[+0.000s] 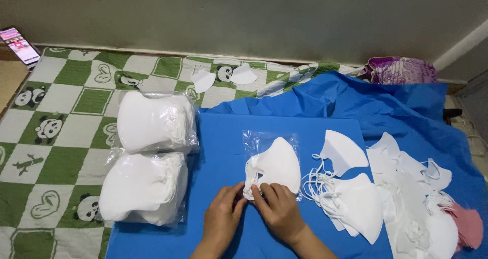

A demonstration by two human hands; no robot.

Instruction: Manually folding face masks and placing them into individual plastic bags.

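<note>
White mask (277, 165) just beyond both hands (251, 208)

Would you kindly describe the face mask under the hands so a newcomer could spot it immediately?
Find the flat blue board on the blue cloth. At its centre lies a white mask on a clear plastic sleeve, with both hands pinching its lower left edge. Unlike the bagged stacks or loose pile, it sits alone.
</note>
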